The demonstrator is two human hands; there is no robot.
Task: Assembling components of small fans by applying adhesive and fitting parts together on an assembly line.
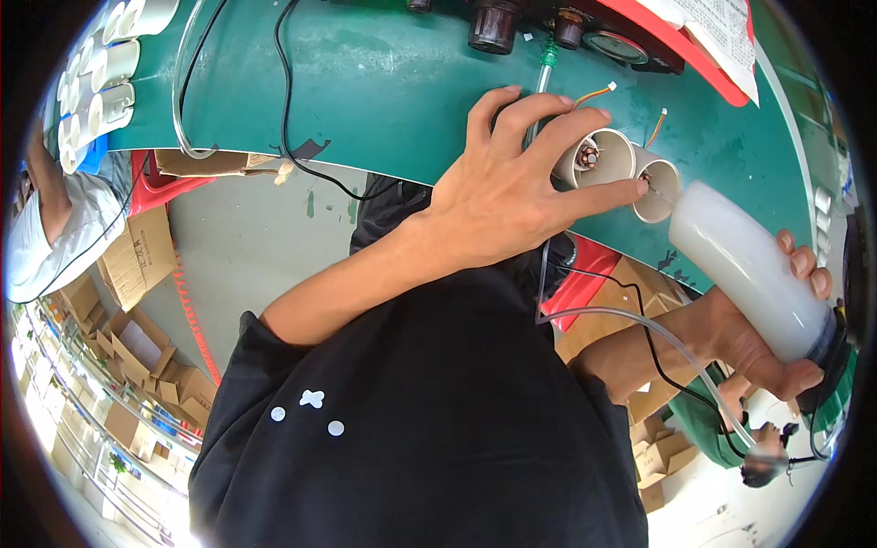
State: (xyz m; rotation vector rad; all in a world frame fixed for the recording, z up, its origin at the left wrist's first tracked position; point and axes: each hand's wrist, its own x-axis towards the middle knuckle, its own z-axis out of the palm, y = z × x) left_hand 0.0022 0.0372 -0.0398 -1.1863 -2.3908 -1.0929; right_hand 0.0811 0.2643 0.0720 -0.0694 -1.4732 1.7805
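Two short white cylindrical housings stand side by side on the green table. The nearer-left housing (623, 151) has a small copper-coloured motor part (589, 157) inside. My left hand (512, 178) is closed around that housing, index finger behind it and thumb across its front. The thumb tip reaches the mouth of the second housing (665, 173). My right hand (763, 342) wraps around a large translucent white dispensing syringe (744, 260), tilted with its narrow tip at the second housing's opening. A dark cap is on the syringe's back end.
Thin coloured wires with white plugs (612, 87) stick up behind the housings. A black device with knobs and a gauge (617, 47) stands at the back. A clear hose (671, 338) crosses near my right arm. More white housings (114, 64) sit far left. Other people are nearby.
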